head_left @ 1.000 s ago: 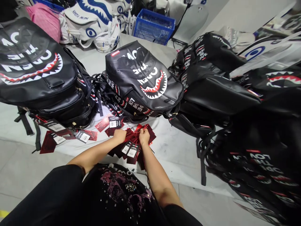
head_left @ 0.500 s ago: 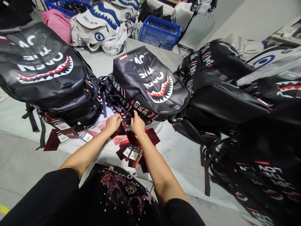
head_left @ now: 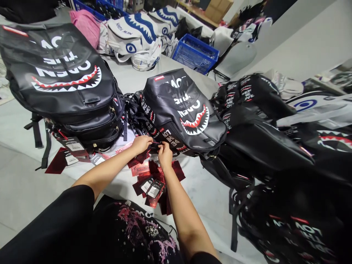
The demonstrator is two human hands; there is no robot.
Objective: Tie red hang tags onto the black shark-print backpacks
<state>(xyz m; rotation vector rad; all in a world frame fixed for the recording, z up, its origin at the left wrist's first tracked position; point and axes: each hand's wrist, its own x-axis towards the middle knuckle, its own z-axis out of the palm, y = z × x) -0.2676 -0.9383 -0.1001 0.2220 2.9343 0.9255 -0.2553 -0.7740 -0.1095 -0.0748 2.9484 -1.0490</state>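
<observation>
My left hand (head_left: 143, 143) and my right hand (head_left: 165, 153) are close together at the lower left side of a black backpack (head_left: 170, 102) with a shark-mouth print. The fingers of both are pinched. A thin reddish line, perhaps a tag string, shows between them, but what each one grips is too small to make out. Below them, red and black hang tags (head_left: 154, 190), some with white labels, lie fanned out on the white table (head_left: 203, 187). To the left stands a larger black backpack (head_left: 66, 106) with the same print and tags hanging at its base.
More black bags (head_left: 255, 124) are piled along the right side. At the back are white bags with blue shark prints (head_left: 134, 31), a pink bag (head_left: 85, 27) and a blue plastic crate (head_left: 195, 54). Loose black straps (head_left: 234, 223) hang at the right table edge.
The view has shifted, so the background sits lower and further right. Both hands remain by the middle backpack and are now closer together, with the right fingers drawn into a pinch.
</observation>
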